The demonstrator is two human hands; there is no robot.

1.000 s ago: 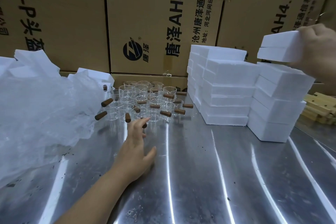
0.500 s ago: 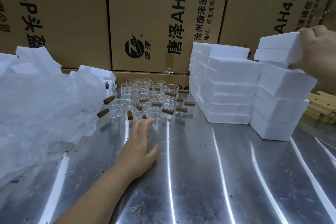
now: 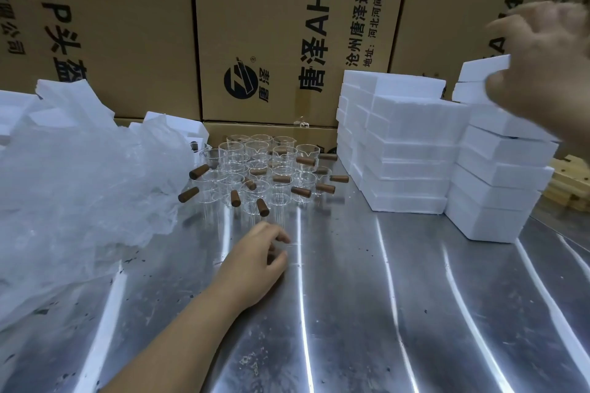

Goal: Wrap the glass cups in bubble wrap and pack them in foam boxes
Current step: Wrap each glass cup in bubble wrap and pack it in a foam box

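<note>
Glass cups [image 3: 261,166] with brown wooden handles [image 3: 300,192] clustered at back of steel desk [image 3: 383,297]. Bubble wrap [image 3: 79,185] heaped just left of them. Stacked foam boxes [image 3: 408,143] to their right. My left hand [image 3: 252,265] near front of cups, fingers curled toward thumb; cannot tell if clear cup inside. My right hand [image 3: 542,73] blurred at top foam box [image 3: 482,68] of right stack, fingers spread, released. Printed cardboard cartons [image 3: 271,25] behind.
</note>
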